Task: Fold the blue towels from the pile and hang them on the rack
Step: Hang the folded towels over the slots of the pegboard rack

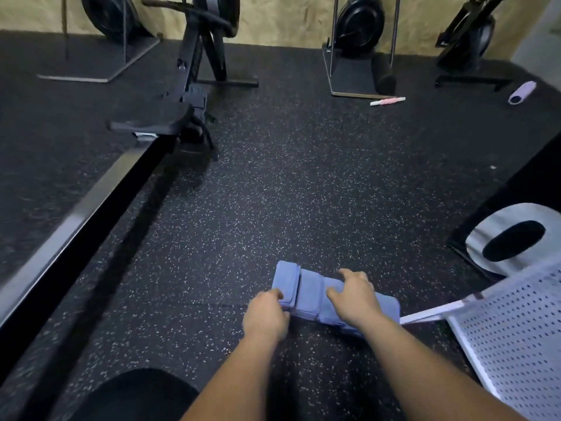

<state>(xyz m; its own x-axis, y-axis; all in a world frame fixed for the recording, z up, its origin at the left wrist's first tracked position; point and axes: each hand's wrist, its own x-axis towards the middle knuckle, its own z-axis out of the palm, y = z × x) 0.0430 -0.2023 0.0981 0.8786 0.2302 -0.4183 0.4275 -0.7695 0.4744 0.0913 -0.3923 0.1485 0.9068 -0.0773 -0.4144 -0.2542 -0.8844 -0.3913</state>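
A row of folded blue towels (306, 294) lies on the black speckled floor (273, 192) just in front of me. My left hand (265, 317) grips the near left end of the row, fingers curled over the leftmost towel's edge. My right hand (353, 299) rests on top of the towels toward the right, fingers spread and bent over them. A white perforated metal rack (513, 335) lies tilted at the lower right, its thin bar reaching to the towels' right end.
A rowing machine (100, 189) runs diagonally along the left. Other exercise machines (361, 41) stand along the far wall. A pink stick (387, 101) and a lilac roller (522, 92) lie on the floor at the back right. A grey-and-black object (510, 235) sits at the right.
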